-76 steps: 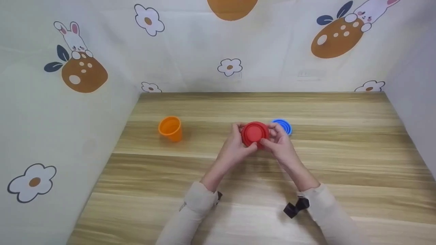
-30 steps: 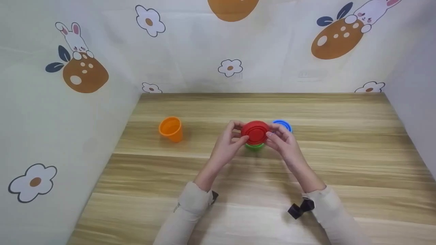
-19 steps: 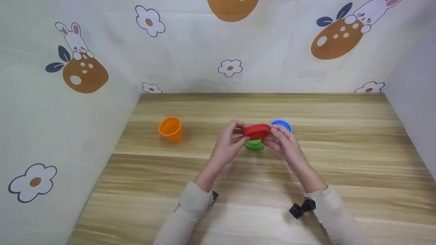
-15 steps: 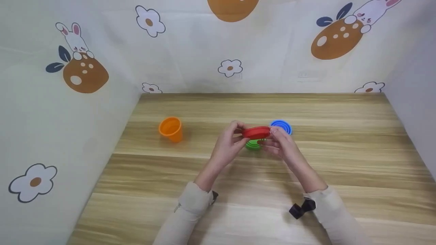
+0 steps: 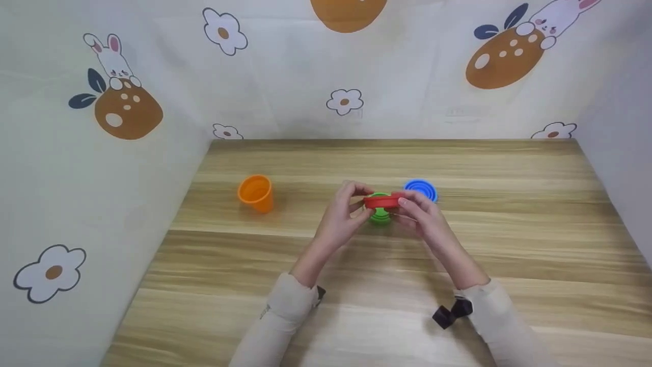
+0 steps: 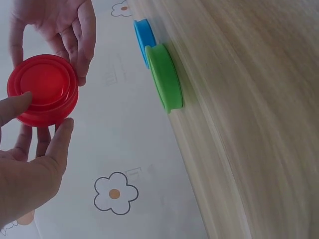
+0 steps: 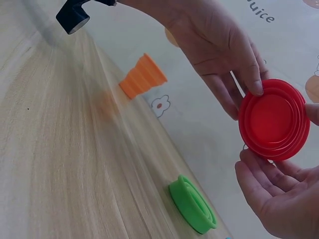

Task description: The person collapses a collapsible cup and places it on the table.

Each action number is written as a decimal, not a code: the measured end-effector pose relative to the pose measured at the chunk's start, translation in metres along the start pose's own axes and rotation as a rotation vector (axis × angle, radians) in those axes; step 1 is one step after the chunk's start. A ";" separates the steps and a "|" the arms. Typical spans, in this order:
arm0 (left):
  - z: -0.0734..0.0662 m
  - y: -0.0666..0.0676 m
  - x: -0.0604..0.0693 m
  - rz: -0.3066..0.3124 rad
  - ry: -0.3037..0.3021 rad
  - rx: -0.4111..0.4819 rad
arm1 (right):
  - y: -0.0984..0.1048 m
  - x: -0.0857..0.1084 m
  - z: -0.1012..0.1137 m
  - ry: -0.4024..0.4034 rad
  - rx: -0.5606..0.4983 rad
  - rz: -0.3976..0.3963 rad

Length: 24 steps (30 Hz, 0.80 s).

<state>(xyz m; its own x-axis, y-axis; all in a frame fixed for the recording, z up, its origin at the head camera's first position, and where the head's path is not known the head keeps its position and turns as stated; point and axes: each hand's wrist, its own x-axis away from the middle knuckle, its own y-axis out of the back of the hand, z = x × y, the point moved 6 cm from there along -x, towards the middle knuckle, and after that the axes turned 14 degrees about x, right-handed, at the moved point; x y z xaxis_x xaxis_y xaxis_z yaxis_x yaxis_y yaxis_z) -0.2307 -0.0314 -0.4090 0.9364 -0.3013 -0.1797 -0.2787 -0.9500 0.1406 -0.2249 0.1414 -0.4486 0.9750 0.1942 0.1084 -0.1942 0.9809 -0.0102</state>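
Both hands hold a flattened red collapsible cup point(image 5: 383, 203) above the table. In the head view it appears nearly edge-on; the left wrist view shows its ringed round face point(image 6: 45, 88). My left hand point(image 5: 340, 214) pinches its left side between thumb and fingers. On the opposite side, the right hand point(image 5: 427, 213) grips it the same way. Below and partly behind the red cup lies a flattened green collapsible cup point(image 5: 380, 219) on the table. A flattened blue one point(image 5: 422, 189) sits just beyond the right hand, which covers a little of it.
An orange collapsible cup point(image 5: 255, 193), extended to full height, stands on the left of the wooden table point(image 5: 214, 275). Patterned walls point(image 5: 285, 76) close off the back and both sides. Black wrist cameras point(image 5: 451, 312) sit near the sleeves.
The red cup has tipped from facing the head camera to nearly edge-on, staying in both hands. The green cup beneath has come into sight. The blue cup shows more; the orange cup stays put.
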 end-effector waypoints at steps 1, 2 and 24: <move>0.001 0.000 0.000 -0.001 0.017 0.003 | 0.000 0.000 0.001 0.008 -0.006 -0.006; 0.002 0.001 0.001 -0.002 0.034 0.006 | 0.000 0.000 0.001 0.014 -0.012 -0.011; 0.017 0.006 0.004 -0.003 0.200 0.146 | 0.004 0.001 0.005 0.091 0.052 -0.041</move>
<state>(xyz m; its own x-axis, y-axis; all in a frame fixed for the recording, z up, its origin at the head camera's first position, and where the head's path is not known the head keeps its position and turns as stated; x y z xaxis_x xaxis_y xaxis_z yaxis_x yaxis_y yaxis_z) -0.2326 -0.0398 -0.4252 0.9569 -0.2899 0.0182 -0.2899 -0.9571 -0.0040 -0.2256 0.1453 -0.4433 0.9876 0.1561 0.0164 -0.1566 0.9867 0.0439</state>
